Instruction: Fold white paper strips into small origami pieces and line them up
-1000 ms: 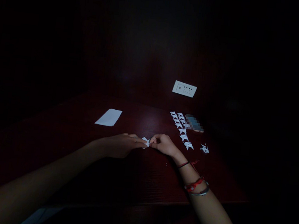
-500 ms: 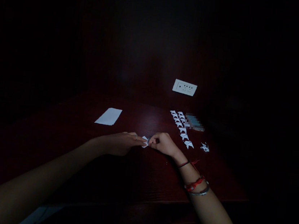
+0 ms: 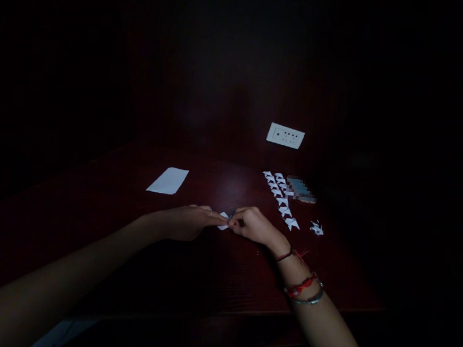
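Both my hands meet over the middle of a dark red table (image 3: 211,272). My left hand (image 3: 185,223) and my right hand (image 3: 253,224) pinch a small white folded paper piece (image 3: 223,221) between their fingertips, low over the tabletop. My right wrist wears red thread bands and a metal bangle. My left hand has a ring on one finger.
A row of several small white folded paper pieces (image 3: 281,199) lies to the right, beside a phone (image 3: 301,189). One more small folded piece (image 3: 316,228) sits further right. A white paper sheet (image 3: 168,180) lies at the back left. A white wall socket (image 3: 285,135) is behind. The room is very dark.
My hands have closed in on the paper piece, so less of it shows between the fingertips. Nothing else on the table has moved.
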`<state>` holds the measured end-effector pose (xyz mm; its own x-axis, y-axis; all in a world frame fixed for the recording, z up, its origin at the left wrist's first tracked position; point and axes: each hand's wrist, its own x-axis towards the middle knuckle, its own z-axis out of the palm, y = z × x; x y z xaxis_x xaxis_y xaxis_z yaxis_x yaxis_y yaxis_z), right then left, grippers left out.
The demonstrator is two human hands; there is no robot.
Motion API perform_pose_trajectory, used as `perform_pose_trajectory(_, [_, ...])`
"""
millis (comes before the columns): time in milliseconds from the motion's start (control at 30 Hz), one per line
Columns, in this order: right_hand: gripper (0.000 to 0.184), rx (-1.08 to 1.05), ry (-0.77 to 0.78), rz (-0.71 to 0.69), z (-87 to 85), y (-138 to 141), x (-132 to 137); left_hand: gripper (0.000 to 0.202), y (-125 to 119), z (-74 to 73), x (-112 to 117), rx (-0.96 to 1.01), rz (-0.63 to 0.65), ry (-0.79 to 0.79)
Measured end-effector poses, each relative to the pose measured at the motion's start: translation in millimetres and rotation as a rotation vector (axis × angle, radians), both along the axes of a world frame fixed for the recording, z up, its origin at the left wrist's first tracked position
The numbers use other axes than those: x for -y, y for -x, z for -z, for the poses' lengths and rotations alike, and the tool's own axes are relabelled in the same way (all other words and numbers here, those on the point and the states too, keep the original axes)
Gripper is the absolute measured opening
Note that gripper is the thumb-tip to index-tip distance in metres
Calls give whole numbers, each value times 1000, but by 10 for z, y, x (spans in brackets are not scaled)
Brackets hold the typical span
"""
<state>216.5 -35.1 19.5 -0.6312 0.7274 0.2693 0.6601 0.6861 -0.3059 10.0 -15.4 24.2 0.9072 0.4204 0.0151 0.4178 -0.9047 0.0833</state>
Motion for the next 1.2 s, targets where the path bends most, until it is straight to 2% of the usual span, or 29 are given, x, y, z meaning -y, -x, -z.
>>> perform_pose_trajectory(233, [17,12,13,-81,-54,1,24,70,23,19,2,20,-6,32])
perform_pose_trajectory(433, [23,17,-7,-57,-87,-63,22,75,38,12,10,27,15,50])
perform_pose_trajectory(600, [27,52,14,-142,-95,-72,29,76,41,0,17,13,3,49])
perform_pose_trajectory(867, [26,96,2,-136,-104,-43,38,74,52,17,-5,30,4,67])
perform_pose_trajectory(1200, [25,114,-28,-126,-96,-51,35,72,49,-29,25,25,-3,63])
